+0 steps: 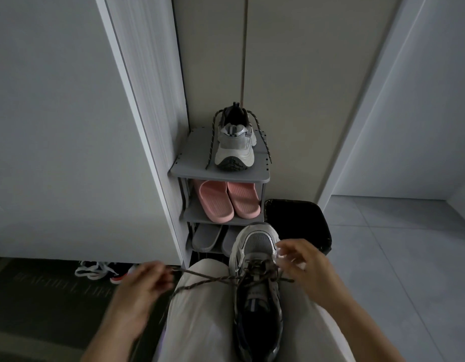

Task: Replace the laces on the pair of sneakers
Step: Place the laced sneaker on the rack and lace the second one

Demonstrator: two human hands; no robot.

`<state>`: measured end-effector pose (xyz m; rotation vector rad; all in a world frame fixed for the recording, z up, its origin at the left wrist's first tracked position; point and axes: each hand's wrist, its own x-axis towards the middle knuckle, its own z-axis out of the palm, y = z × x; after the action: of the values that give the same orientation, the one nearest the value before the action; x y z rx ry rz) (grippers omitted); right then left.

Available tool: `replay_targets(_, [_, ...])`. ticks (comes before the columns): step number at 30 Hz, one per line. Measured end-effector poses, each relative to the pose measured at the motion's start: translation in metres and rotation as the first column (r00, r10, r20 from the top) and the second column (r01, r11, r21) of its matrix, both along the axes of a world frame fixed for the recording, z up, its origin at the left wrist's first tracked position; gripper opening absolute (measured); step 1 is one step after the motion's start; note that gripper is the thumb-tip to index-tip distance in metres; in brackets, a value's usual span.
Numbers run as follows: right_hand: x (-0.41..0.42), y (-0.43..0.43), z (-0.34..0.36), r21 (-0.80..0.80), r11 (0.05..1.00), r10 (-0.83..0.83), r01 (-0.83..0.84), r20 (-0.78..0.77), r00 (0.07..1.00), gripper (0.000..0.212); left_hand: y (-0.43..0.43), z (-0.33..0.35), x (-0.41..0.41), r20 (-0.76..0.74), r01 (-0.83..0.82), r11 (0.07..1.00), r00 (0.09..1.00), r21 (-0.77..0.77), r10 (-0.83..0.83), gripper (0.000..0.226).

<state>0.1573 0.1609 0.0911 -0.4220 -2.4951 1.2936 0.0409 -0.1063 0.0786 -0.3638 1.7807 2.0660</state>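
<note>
Sneaker (257,296) on lap, toe pointing away; left hand (145,280) pinches lace (218,277) stretched leftward across shoe's long axis, right hand (302,259) curled beside eyelets, grip unclear.

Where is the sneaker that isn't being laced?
Head view, centre: the other sneaker stands on the top shelf of the grey shoe rack, directly above the pink slippers, its laces hanging loose.
</note>
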Motion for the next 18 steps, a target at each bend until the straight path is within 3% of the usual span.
replay_targets(2, [0.002, 0.005, -0.003, -0.051, 0.989, -0.140, 0.140, 0.010, 0.990, 0.020, -0.037, -0.004, -0.025, 0.056, -0.120, 0.992, 0.991, -0.026, 0.122, 0.012])
replay_targets(5, [0.005, 0.006, -0.014, -0.107, 0.969, -0.195, 0.222, 0.214, 0.957, 0.012, -0.059, -0.022, -0.041, 0.045, -0.153, 0.966, 0.985, -0.208, 0.166, 0.011])
replay_targets(6, [0.006, 0.004, -0.018, -0.142, 0.966, -0.173, 0.216, 0.267, 0.948, 0.014, -0.055, -0.027, -0.041, -0.017, -0.106, 0.926, 0.994, -0.362, 0.107, 0.013])
replay_targets(8, [0.006, -0.001, -0.021, -0.217, 0.951, -0.154, 0.219, 0.283, 0.947, 0.011, -0.034, -0.028, -0.028, -0.199, -0.065, 0.740, 0.976, -0.669, -0.094, 0.018])
replay_targets(9, [0.006, -0.004, -0.019, -0.280, 0.935, -0.146, 0.219, 0.259, 0.955, 0.009, -0.020, -0.023, -0.018, -0.307, -0.097, 0.675, 0.931, -0.732, -0.198, 0.021])
replay_targets(11, [0.004, -0.010, -0.015, -0.408, 0.891, -0.116, 0.199, 0.217, 0.969, 0.012, 0.011, -0.011, 0.008, -0.471, -0.056, 0.708, 0.783, -0.704, -0.406, 0.018])
replay_targets(12, [0.004, -0.012, -0.013, -0.426, 0.886, -0.107, 0.185, 0.201, 0.974, 0.014, 0.026, -0.005, 0.022, -0.489, 0.052, 0.732, 0.711, -0.680, -0.505, 0.015])
replay_targets(14, [0.003, -0.015, -0.012, -0.407, 0.900, -0.094, 0.158, 0.173, 0.980, 0.018, 0.053, -0.003, 0.046, -0.440, 0.285, 0.693, 0.600, -0.662, -0.668, 0.012])
replay_targets(16, [0.004, -0.018, -0.008, -0.386, 0.916, -0.056, 0.110, 0.147, 0.987, 0.021, 0.066, -0.011, 0.056, -0.413, 0.354, 0.672, 0.577, -0.650, -0.704, 0.011])
replay_targets(18, [0.006, -0.017, -0.006, -0.391, 0.917, -0.026, 0.079, 0.139, 0.990, 0.023, 0.066, -0.015, 0.053, -0.400, 0.361, 0.701, 0.624, -0.615, -0.672, 0.011])
